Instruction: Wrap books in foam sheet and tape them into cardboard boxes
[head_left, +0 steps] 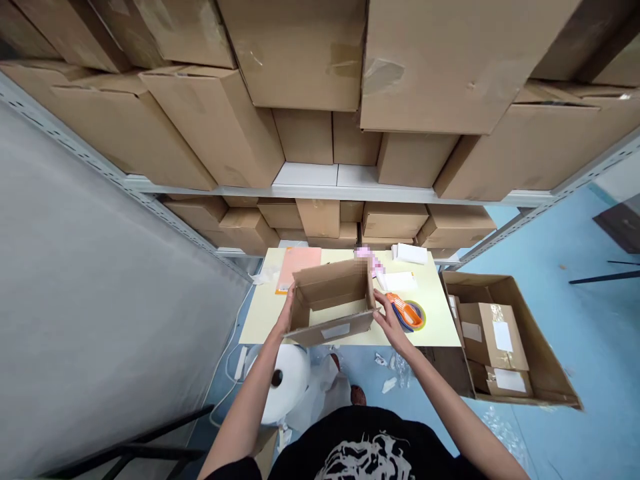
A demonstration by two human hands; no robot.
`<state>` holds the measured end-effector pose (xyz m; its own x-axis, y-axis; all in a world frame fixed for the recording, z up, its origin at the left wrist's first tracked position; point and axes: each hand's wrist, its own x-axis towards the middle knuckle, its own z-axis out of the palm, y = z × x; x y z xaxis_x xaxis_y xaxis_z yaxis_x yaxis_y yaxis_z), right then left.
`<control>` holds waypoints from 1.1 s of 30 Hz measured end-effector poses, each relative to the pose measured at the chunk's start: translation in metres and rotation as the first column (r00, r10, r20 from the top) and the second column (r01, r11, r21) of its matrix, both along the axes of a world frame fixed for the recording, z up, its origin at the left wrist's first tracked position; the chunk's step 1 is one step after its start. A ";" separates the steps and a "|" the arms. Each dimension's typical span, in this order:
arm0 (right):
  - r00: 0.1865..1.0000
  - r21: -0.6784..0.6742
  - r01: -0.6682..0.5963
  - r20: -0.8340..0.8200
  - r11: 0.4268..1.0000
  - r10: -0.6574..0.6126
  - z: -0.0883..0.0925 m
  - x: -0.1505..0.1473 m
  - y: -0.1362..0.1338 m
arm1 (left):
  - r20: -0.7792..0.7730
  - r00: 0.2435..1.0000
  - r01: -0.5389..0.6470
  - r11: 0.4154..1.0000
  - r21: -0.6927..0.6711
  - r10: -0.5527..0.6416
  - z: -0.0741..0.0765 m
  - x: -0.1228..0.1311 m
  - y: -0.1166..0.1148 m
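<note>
- Left hand (286,310) and right hand (391,320) clasp an open cardboard box (333,300) over a pale desk (265,320).
- Fingers (380,300) spread around its side walls.
- Box looks light, stiff; side edges offer firm hold.
- Orange scissors (404,311) lie just beyond the right fingertips.

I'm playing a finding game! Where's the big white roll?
Find the pale yellow tabletop below the shelves of brown cardboard boxes. Look at the blue floor under the person's left forearm. The fat white roll has a dark hole in its end, unlike the crumpled plastic beside it.
</note>
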<state>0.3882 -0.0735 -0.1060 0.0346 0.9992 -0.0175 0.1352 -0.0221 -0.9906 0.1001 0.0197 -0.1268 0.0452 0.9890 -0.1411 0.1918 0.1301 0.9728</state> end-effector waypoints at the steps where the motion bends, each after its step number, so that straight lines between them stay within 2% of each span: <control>1: 1.000 -0.017 -0.010 0.017 1.000 0.010 -0.001 -0.002 0.002 | 0.015 1.000 0.011 1.000 -0.027 -0.010 -0.003 -0.003 0.005; 4: 0.990 -0.020 -0.025 0.135 0.999 0.028 -0.001 -0.003 0.006 | 0.039 0.996 0.079 0.991 -0.107 -0.075 -0.005 -0.011 0.015; 8: 0.943 0.009 -0.068 0.328 0.998 0.061 0.013 0.011 0.011 | 0.052 0.989 0.144 0.980 -0.136 -0.138 0.004 -0.012 0.019; 12: 0.869 -0.057 -0.179 0.459 0.982 0.185 0.032 0.023 0.012 | 0.016 0.994 0.109 0.988 -0.105 -0.108 0.011 -0.001 0.021; 15: 0.843 -0.052 -0.170 0.509 0.984 0.172 0.035 0.024 0.013 | -0.006 0.996 0.083 0.995 -0.062 -0.084 0.009 0.014 0.027; 17: 0.854 -0.019 -0.082 0.514 0.996 0.080 0.030 0.024 0.015 | -0.017 0.996 0.086 0.996 -0.038 -0.086 0.004 0.023 0.033; 19: 0.860 -0.004 0.063 0.508 0.998 -0.052 0.020 0.022 0.019 | -0.019 0.994 0.109 0.994 -0.030 -0.110 0.000 0.028 0.040; 21: 0.841 0.003 0.227 0.504 0.974 -0.197 0.009 0.019 0.022 | -0.009 0.990 0.142 0.989 -0.037 -0.143 -0.001 0.026 0.046; 23: 0.821 -0.005 0.334 0.493 0.942 -0.288 -0.003 0.016 0.025 | 0.014 0.987 0.163 0.986 -0.047 -0.162 0.003 0.018 0.049; 25: 0.829 -0.031 0.372 0.460 0.928 -0.317 -0.015 0.011 0.024 | 0.043 0.980 0.198 0.979 -0.039 -0.196 0.013 0.007 0.049; 28: 0.888 -0.120 0.340 0.369 0.933 -0.276 -0.032 0.001 0.019 | 0.018 0.949 0.314 0.949 -0.007 -0.314 0.030 0.000 0.040; 30: 0.917 -0.174 0.304 0.322 0.937 -0.237 -0.042 -0.005 0.013 | -0.094 0.928 0.362 0.932 0.000 -0.360 0.038 0.005 0.030; 33: 0.920 -0.219 0.314 0.308 0.924 -0.240 -0.051 -0.012 0.001 | -0.345 0.869 0.377 0.926 -0.001 -0.354 0.038 0.015 0.007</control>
<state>0.3758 -0.0722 -0.1573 0.3499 0.9096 -0.2242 0.3478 -0.3484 -0.8705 0.1156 0.0264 -0.0889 0.3664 0.9184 -0.1492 0.5272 -0.0728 0.8466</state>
